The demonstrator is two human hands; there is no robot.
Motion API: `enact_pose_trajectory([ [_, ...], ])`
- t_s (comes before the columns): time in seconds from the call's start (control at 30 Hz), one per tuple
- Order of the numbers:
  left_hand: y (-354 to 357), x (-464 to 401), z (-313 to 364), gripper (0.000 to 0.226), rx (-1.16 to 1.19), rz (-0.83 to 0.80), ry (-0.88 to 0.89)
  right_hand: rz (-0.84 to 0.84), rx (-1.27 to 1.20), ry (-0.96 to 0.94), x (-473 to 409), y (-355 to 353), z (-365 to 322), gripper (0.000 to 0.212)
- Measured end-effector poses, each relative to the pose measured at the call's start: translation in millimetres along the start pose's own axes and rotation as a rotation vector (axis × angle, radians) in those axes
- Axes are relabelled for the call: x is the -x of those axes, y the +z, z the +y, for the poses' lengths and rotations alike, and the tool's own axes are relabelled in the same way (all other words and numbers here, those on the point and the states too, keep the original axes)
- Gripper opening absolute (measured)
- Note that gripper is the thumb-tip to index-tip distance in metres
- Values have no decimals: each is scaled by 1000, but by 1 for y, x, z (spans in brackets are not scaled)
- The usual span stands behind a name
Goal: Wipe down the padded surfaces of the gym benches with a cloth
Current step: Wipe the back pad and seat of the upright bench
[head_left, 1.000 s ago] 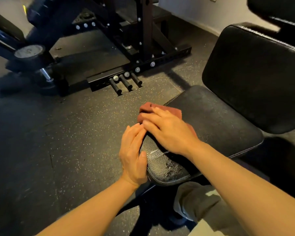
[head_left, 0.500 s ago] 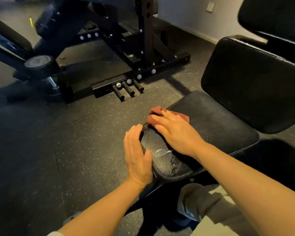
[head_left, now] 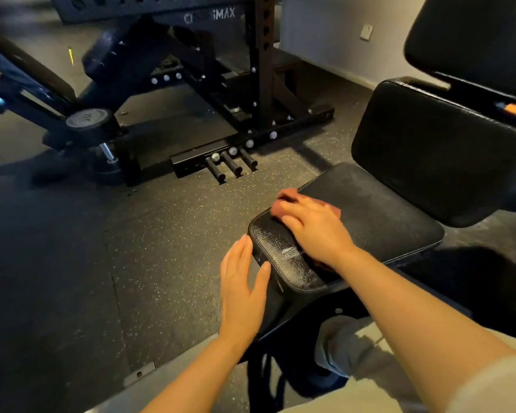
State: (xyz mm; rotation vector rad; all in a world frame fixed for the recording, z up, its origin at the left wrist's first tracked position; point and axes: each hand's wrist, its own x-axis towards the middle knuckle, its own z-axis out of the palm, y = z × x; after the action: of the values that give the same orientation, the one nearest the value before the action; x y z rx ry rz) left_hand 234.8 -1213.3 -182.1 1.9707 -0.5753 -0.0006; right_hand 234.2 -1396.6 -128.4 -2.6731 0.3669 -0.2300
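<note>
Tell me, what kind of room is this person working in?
Most likely a gym, perhaps a home one: a padded bench seat, a black steel rack with storage pegs, and speckled rubber flooring.

Dark speckled rubber floor (head_left: 161,248), pale wall (head_left: 325,40) with a switch plate (head_left: 367,31) — black rack frame (head_left: 262,70) behind, possibly a squat rack.

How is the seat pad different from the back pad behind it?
The seat pad lies flat; the back pad tilts upright. The seat pad's near end looks cracked and scuffed; the back pad looks smooth. The right hand presses a cloth on the seat pad only. Both are black.
</note>
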Motion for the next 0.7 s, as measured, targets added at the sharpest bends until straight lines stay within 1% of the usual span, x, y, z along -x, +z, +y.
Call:
enact_pose_trajectory([
  [0.07,-6,1,2,60,-18,-63,-25,29,46,87,-6,3,1,36],
  [0.1,-7,1,3,59,-27,-84,-37,23,46,90,-4,7,-8,37],
  [0.13,-8,0,5,58,-33,-97,-45,10,21,63,0,12,-20,37],
  [0.23,-10,1,8,55,-36,-91,-35,-27,-37,-118,35,19,-53,39],
  [0.3,-12,3,9,55,-38,-97,-17,-20,-60,-177,56,11,-44,41],
  [0.37,-16,6,9,59,-39,-95,2,9,-64,-91,61,1,-13,40],
  [0.43,-17,10,9,65,-28,-95,21,107,-25,65,57,-6,20,38],
  [0.47,-17,12,10,69,-25,-100,26,136,-5,139,55,-6,27,38],
  [0.5,-15,14,10,72,-16,-110,27,142,2,171,54,-3,25,39],
  [0.57,-11,17,15,76,22,-132,25,90,-26,106,56,10,-2,50],
  [0.6,-10,18,18,74,54,-141,20,45,-26,36,64,18,-19,57],
  [0.63,-10,19,20,72,93,-145,15,11,-18,-33,73,24,-32,59],
  [0.7,-14,19,20,66,137,-134,13,41,-4,-148,90,28,-46,51],
])
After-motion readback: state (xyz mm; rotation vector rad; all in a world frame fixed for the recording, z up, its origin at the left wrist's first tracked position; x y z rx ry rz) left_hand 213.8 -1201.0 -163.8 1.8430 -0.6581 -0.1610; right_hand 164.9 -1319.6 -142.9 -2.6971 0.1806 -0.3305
